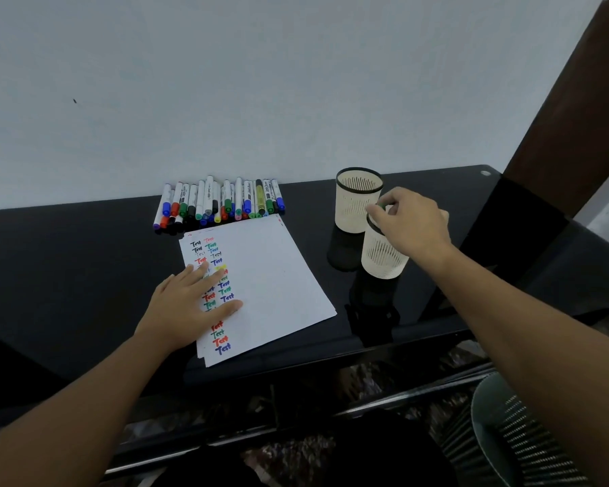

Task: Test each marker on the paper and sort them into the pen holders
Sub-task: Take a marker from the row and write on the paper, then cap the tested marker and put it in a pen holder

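Right now a green-capped marker is pinched in the curled fingertips of the right hand, held just above the mouth of the nearer pen holder; only its green end shows between the fingers. This cream, slotted holder stands on the black glossy table, touching or just beside a second, farther pen holder of the same kind with a dark rim. To the left lies the paper, a small stack of white sheets with two columns of the word "Test" written in black, red, green, blue and yellow. The left hand rests flat on it, fingers straight and spread, covering part of the writing. Beyond the paper's far edge, against the pale wall, a row of markers lies side by side, caps toward the person.
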Demonstrator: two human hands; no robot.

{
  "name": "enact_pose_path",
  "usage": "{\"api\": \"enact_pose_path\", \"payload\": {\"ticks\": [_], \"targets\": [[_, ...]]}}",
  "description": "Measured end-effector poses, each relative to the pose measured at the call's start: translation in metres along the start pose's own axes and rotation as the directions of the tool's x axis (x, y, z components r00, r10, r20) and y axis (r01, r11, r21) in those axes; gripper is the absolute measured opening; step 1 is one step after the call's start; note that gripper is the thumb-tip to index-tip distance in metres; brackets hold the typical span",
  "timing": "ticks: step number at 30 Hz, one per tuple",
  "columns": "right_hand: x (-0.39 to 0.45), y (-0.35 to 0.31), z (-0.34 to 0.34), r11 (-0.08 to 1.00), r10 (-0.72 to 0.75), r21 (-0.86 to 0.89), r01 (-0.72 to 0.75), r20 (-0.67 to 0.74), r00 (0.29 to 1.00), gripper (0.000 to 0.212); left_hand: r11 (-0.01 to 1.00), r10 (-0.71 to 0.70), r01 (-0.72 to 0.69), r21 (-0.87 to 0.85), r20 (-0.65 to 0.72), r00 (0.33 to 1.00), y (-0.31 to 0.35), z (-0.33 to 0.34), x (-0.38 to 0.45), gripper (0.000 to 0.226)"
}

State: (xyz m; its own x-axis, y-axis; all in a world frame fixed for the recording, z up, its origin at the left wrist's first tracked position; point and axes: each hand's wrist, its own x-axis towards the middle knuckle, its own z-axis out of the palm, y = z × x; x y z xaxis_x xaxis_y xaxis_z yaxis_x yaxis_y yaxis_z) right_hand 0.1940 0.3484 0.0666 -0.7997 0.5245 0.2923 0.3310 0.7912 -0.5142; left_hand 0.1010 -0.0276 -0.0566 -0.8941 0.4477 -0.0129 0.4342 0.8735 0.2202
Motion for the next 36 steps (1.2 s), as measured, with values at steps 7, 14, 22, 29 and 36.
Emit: {"api": "enact_pose_path", "payload": {"ticks": [7,14,22,29,36], "targets": [[-0.008,-0.022,0.009,0.964,-0.264,-0.042,0.261,-0.158,0.951,0.023,0.998,0.001,-0.001,-0.06,0.009,1.0,-0.002,-0.001,0.002,0.105],[-0.015,-0.075,0.047,0.775,-0.625,-0.263,0.575,-0.178,0.76,0.021,0.983,-0.061,0.065,-0.172,0.028,0.998,-0.002,-0.019,0.011,0.099],[0.006,-0.09,0.147,0.927,-0.366,0.03,0.373,0.283,0.887,0.036,0.99,-0.077,0.077,-0.118,-0.001,0.997,-0.022,-0.015,0.025,0.081],[0.07,-0.082,0.192,0.97,-0.19,-0.071,0.232,0.372,0.909,0.047,0.992,-0.065,0.055,-0.111,-0.083,0.994,-0.03,-0.003,0.029,0.089],[0.102,-0.083,0.211,0.944,-0.202,-0.163,0.287,0.401,0.893,0.048,0.993,-0.062,0.053,-0.103,-0.087,0.994,-0.033,-0.001,0.031,0.092]]}}
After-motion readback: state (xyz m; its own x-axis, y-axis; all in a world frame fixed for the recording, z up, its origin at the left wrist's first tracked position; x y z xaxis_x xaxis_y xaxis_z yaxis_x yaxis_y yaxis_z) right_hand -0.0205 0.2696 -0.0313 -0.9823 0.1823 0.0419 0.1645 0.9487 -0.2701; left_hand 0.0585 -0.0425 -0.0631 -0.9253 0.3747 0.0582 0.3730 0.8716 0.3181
